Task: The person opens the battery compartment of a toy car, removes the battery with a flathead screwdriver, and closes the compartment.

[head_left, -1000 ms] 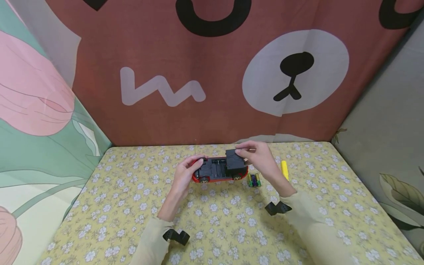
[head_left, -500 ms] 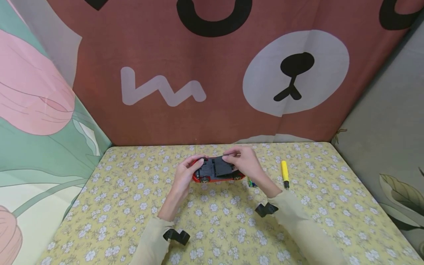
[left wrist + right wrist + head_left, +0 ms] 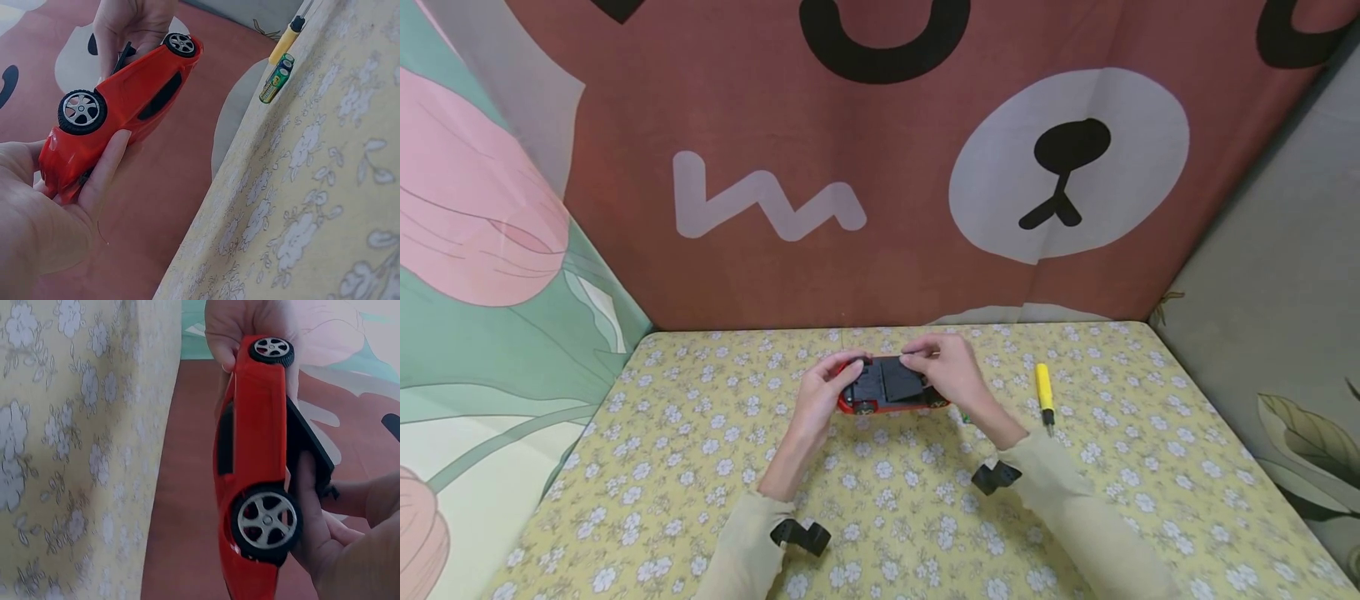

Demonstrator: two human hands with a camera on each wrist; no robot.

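A red toy car (image 3: 867,383) is held upside down above the table, its black underside facing up. My left hand (image 3: 815,400) grips one end of it, thumb on the underside and fingers along the body. My right hand (image 3: 955,373) pinches a black cover panel (image 3: 901,381) over the other part of the underside. In the right wrist view the panel (image 3: 312,439) slants away from the car (image 3: 259,434), one end close to the chassis, with a finger behind it. The compartment below is hidden by the panel in the head view.
On the flowered tablecloth (image 3: 880,508) to the right lies a yellow screwdriver (image 3: 1044,387) with a black collar. Green and gold batteries (image 3: 277,81) lie near it, mostly hidden behind the right forearm in the head view. A printed curtain (image 3: 880,283) hangs behind the table.
My right hand has moved left and down, bringing the raised cover onto the car's underside and over the open compartment. Its forearm now hides most of the batteries. My left hand stays put.
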